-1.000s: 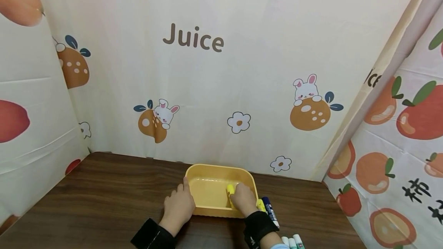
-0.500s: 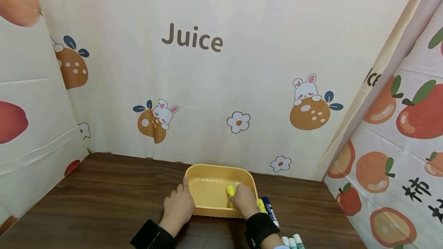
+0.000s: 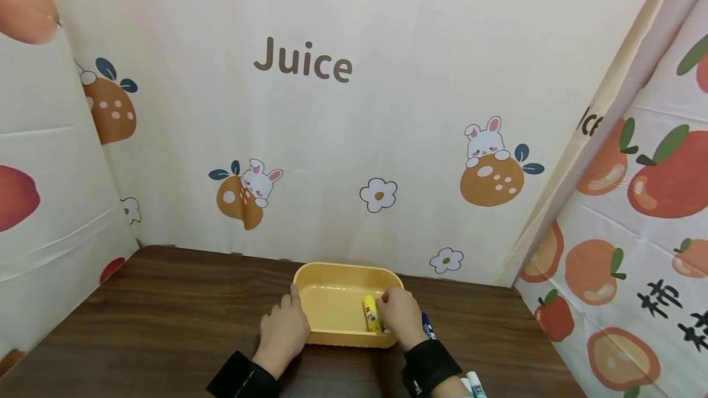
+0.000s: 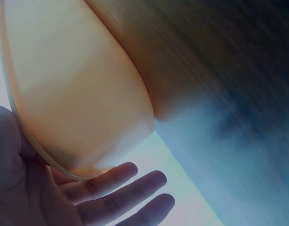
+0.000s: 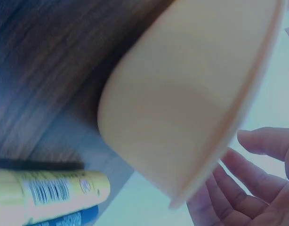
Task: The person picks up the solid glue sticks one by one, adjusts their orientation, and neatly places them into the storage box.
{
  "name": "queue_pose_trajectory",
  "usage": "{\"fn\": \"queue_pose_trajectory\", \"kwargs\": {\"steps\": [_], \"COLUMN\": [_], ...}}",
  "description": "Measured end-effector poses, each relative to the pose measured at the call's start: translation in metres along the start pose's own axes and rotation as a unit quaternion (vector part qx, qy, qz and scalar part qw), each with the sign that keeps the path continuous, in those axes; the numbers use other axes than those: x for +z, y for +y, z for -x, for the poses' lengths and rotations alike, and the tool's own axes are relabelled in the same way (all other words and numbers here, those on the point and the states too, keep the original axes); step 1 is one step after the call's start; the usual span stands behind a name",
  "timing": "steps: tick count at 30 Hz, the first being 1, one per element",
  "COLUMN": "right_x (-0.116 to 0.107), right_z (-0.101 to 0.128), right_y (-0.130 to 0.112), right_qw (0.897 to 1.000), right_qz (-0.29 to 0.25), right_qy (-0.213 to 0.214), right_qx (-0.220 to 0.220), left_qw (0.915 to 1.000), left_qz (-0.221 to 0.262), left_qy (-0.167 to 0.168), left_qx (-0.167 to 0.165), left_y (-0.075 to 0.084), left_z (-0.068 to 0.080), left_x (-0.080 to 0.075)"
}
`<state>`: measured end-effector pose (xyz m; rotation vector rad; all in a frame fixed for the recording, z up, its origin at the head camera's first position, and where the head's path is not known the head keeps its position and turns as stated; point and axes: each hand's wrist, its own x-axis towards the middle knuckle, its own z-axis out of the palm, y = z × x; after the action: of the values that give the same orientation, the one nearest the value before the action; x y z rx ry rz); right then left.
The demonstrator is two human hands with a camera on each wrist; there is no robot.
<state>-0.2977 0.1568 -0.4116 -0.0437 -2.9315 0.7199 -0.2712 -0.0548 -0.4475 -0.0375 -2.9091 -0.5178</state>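
Note:
A yellow tray (image 3: 326,339) sits on the wooden table, with a printed yellow tube (image 3: 371,314), shaped like a glue stick, leaning inside it near the right end. My left hand (image 3: 284,324) rests at the left rim, its index finger laid along the edge. In the left wrist view several of its fingers (image 4: 121,202) stretch straight past the tray's outer wall. Over the tray's right rim is my right hand (image 3: 401,315), just right of the tube. Its thumb and fingers (image 5: 267,143) are apart, loosely bent, with nothing between them in the right wrist view.
Beside the tray's right wall lie another yellow tube (image 5: 60,190) with a barcode and a dark blue tube (image 3: 428,327). White-ended tubes (image 3: 474,384) lie nearer the front, partly hidden by the right wrist. A patterned curtain (image 3: 332,140) hangs behind the table (image 3: 166,312).
My right hand has let go of the yellow tube and shifted right, leaving it leaning in the tray. The left hand stays at the left rim.

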Motion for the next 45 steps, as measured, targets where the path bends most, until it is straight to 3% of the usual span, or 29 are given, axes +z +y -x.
{"fn": "queue_pose_trajectory", "kwargs": {"steps": [7,27,36,41,45], "right_x": [-0.021,-0.046,-0.043,-0.04,-0.037], "right_z": [-0.005,0.006,0.01,0.011,0.011], "right_y": [0.007,0.064,0.09,0.094,0.097], "right_qw": [0.999,0.998,0.995,0.991,0.991], "right_qz": [0.025,0.026,0.046,0.045,0.043], "right_qy": [0.045,0.043,-0.009,-0.06,-0.071], "right_qx": [0.013,0.045,0.09,0.107,0.106], "left_qw": [0.9999,0.9999,1.0,1.0,1.0], "left_qz": [-0.008,-0.007,-0.008,-0.004,-0.004], "left_qy": [-0.007,0.014,-0.004,-0.006,-0.005], "left_qx": [-0.002,0.006,0.004,0.001,0.0], "left_y": [0.0,0.002,0.001,0.001,0.001], "left_z": [-0.001,0.003,0.001,0.0,0.0], "left_x": [0.001,-0.001,-0.001,0.0,0.001]}}
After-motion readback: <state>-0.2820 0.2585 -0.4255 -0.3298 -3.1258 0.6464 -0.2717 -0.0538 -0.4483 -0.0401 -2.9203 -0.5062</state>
